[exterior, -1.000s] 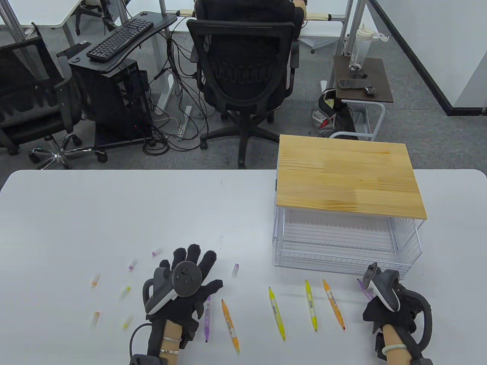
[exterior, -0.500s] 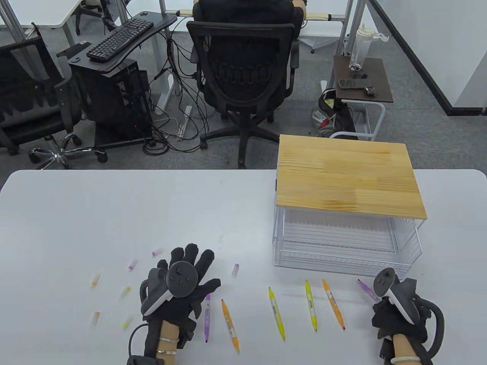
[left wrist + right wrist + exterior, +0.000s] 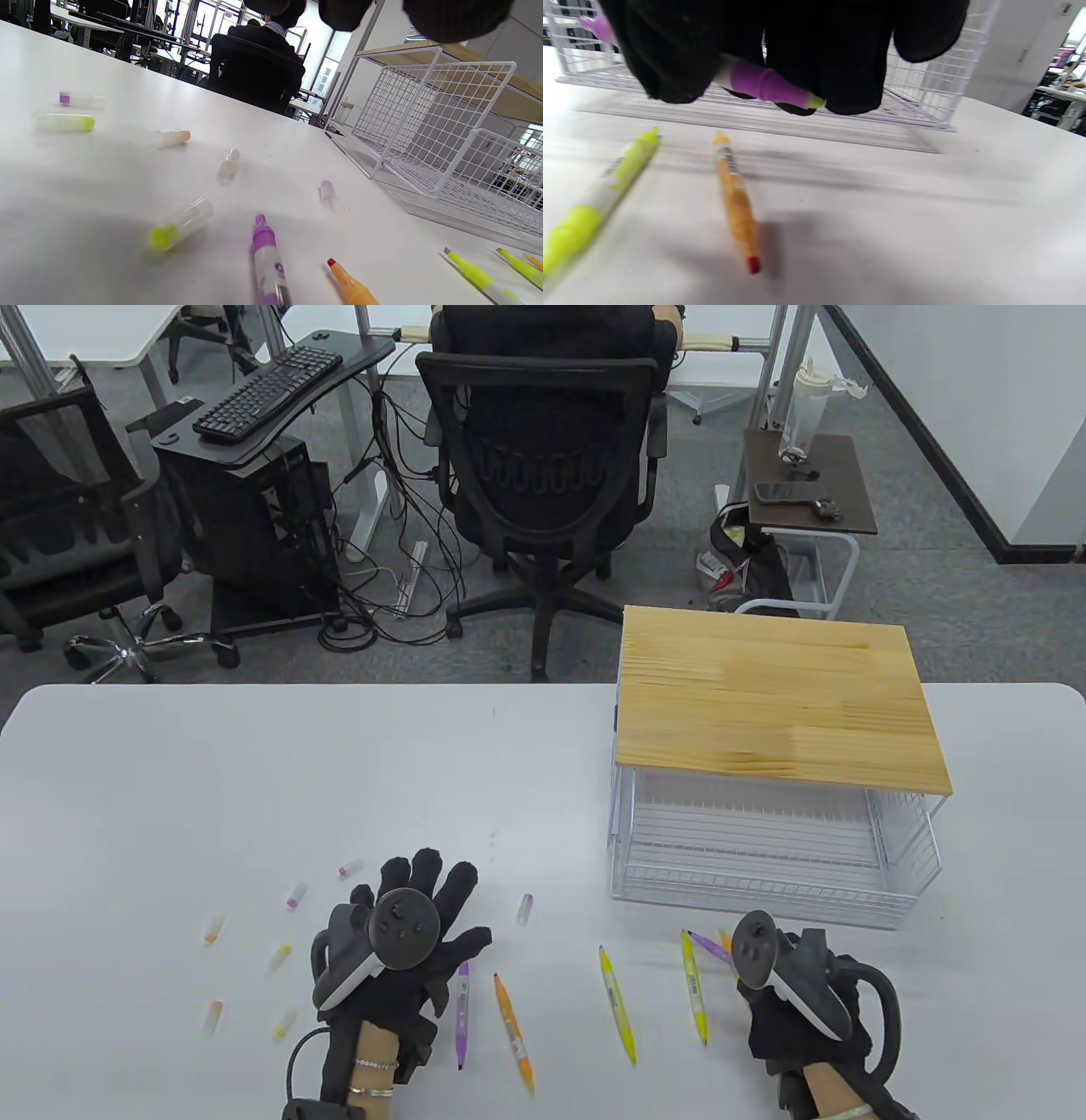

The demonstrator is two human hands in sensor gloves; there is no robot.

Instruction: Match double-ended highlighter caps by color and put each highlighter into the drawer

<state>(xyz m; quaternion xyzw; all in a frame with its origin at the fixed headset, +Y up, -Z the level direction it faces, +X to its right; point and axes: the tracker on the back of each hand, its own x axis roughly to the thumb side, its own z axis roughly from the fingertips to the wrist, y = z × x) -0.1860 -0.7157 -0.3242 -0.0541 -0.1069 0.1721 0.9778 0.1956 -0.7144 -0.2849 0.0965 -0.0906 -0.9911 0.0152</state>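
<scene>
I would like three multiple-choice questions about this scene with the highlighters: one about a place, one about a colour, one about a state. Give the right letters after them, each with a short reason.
1. Where does the wire drawer stand on the table?
A. at its left end
B. on its right part, under a wooden board
C. beside the left hand

2. What colour is the highlighter in the right hand?
A. purple
B. orange
C. yellow

3. How is the left hand?
A. closed in a fist
B. pinching a cap
C. fingers spread, gripping nothing

Answers:
1 B: the table view shows the drawer on the right part, below the wooden board.
2 A: the right wrist view shows a purple barrel between the gloved fingers.
3 C: the table view shows its fingers spread, with nothing in them.
</scene>
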